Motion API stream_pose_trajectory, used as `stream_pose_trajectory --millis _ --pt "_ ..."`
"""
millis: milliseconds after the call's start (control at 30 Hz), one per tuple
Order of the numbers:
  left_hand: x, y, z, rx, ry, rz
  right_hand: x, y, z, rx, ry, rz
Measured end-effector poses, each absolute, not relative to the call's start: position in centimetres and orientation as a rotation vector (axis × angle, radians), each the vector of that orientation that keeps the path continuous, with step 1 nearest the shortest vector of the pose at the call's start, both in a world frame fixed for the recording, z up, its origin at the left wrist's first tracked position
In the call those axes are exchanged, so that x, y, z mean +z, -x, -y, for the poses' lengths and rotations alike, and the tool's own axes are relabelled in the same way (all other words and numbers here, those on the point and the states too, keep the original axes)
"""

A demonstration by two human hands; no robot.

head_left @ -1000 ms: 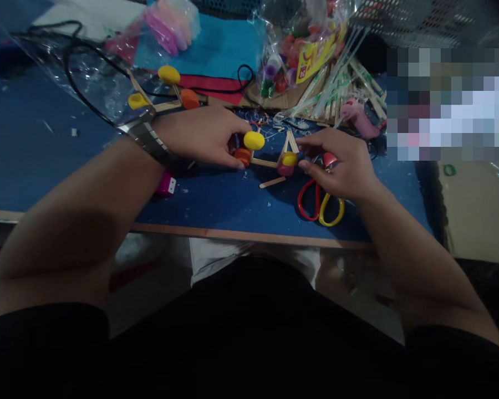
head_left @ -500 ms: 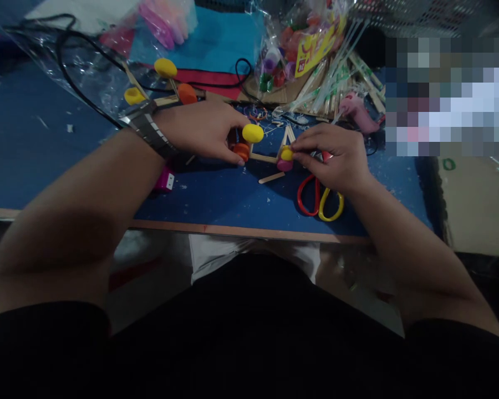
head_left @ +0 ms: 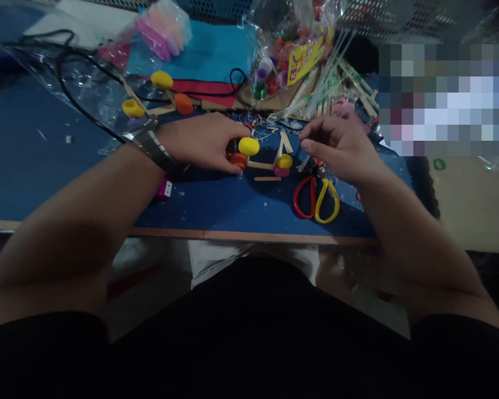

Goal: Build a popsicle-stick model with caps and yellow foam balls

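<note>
A small craft-stick frame (head_left: 261, 165) with bottle caps at its ends stands on the blue table. My left hand (head_left: 205, 143) is closed around its left end, thumb and fingers at the orange cap (head_left: 238, 160). A yellow cap (head_left: 248, 146) sits just above the orange one. At the frame's right end, a yellow cap (head_left: 284, 161) rests on a pink cap (head_left: 281, 172). My right hand (head_left: 336, 145) hovers to the right of it, holding nothing, thumb and fingers apart. Below that hand lie scissors (head_left: 316, 199) with one red and one yellow handle loop.
A second stick-and-cap frame (head_left: 162, 110) stands behind my left wrist. Toward the back are a bag of caps (head_left: 274, 61), several sticks (head_left: 316, 94), a pink glue gun (head_left: 349, 111) and a black cord (head_left: 66, 77). A loose stick (head_left: 268, 179) lies in front.
My right hand has let go of the yellow cap at the frame's right end and moved slightly away to the right, its fingers parting. My left hand keeps its hold.
</note>
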State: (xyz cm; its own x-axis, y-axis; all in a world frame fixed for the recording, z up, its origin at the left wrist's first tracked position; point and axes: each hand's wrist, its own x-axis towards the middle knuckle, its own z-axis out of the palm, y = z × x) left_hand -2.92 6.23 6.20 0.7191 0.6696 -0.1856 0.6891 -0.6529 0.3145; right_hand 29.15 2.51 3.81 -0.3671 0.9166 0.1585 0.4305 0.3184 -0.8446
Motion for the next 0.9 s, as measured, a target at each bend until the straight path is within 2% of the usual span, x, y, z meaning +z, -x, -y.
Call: stream_pose_trajectory --millis 167,400,900 --pt "5.7 3.2 -6.7 -0.031 -2.572 -1.073 6.2 -29.0 -4.1 1.318 1.272 1.917" --pt "5.6 3.5 -6.8 -0.055 -2.555 -1.164 7.3 -27.2 -7.1 1.766 1.756 1.929" --pt "5.2 3.5 -7.3 -0.025 -2.593 -1.120 7.0 -26.4 -7.0 1.862 1.854 1.861"
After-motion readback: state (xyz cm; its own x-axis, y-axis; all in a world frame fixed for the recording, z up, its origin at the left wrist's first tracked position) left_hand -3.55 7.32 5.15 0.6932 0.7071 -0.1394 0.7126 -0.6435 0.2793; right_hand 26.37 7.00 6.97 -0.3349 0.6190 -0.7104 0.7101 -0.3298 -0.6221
